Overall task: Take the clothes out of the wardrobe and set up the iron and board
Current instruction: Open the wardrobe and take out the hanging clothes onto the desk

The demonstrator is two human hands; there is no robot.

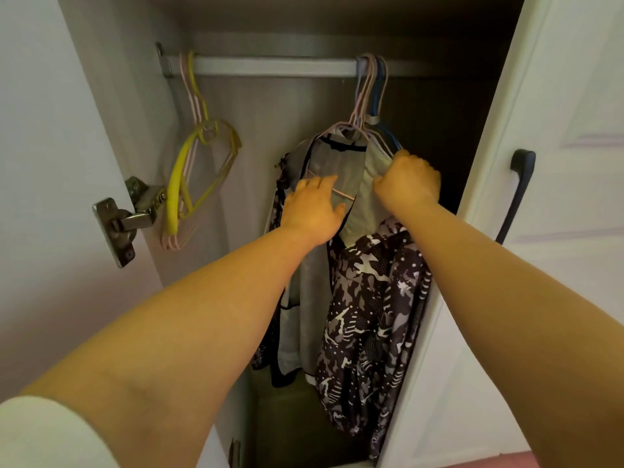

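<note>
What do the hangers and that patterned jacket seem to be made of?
The empty hangers look like thin, smooth, slightly glossy plastic, in yellow and pale pink. The patterned jacket looks like light synthetic fabric; its grey lining shows a fine mesh near the collar.

A pale rail point(277, 66) runs across the upper part of the open wardrobe point(111, 79) and carries everything that hangs here. At its left end, close to the bracket on the side wall, hang empty hangers point(199, 170), yellow and pale pink ones bunched together and tilted. Further right on the rail, well apart from them, a cluster of pink, grey and blue hooks point(371, 86) hangs close together. From these hangs a patterned jacket point(368, 315) in black, grey and white, opened to show its pale grey lining point(337, 167).
</note>
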